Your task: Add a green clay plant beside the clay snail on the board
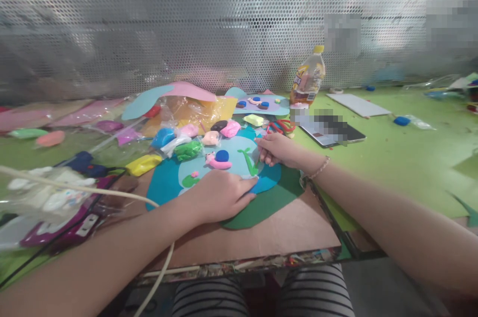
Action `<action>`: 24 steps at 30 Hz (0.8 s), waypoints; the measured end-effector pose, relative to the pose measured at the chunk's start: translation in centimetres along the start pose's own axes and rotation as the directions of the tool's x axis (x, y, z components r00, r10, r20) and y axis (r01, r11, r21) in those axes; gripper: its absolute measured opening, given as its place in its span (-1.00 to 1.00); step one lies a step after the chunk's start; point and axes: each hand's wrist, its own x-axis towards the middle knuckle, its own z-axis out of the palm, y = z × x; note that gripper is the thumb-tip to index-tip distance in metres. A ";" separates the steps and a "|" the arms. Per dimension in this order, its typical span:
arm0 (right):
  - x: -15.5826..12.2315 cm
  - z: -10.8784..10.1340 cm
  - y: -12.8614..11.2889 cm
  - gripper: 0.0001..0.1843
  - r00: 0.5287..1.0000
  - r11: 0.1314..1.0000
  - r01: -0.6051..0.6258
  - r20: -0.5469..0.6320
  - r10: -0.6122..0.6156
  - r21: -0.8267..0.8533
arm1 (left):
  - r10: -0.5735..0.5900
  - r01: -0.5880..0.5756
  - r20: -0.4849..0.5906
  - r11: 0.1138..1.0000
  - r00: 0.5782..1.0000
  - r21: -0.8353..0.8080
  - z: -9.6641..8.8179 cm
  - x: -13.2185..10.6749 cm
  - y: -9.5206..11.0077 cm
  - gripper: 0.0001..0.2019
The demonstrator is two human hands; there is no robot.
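A layered foam picture (231,162) in light blue, darker blue and green lies on a brown board (284,230) in front of me. On it sit a pink clay snail with a blue shell (218,159) and a green clay sprout (249,160). My left hand (218,195) rests palm down on the picture's near edge, fingers together and pressing it flat. My right hand (274,149) is pinched at the sprout's top, fingers closed on something too small to make out. A thin bracelet circles my right wrist.
Bagged clay lumps in blue, green, yellow and pink (186,140), red scissors (281,126), a drink bottle (308,78), a phone (332,130) and a second foam piece (261,104) lie behind. A white cable (112,192) crosses left. Perforated metal wall at back.
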 end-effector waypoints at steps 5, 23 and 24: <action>0.1 -0.5 0.0 -0.64 1.000 0.998 -0.004 -0.018 0.005 0.064 | 0.014 -0.014 -0.023 1.000 1.000 0.019 0.1 0.0 -0.1 -0.65; 0.4 -0.7 0.3 -0.65 0.998 0.997 0.019 -0.063 -0.015 0.069 | 0.009 -0.009 -0.016 0.999 1.000 0.043 0.2 0.0 0.0 -0.67; 0.4 -0.7 0.3 -0.64 0.998 0.998 0.020 -0.066 -0.016 0.066 | 0.011 -0.010 -0.018 0.999 1.000 0.041 0.2 0.0 0.0 -0.67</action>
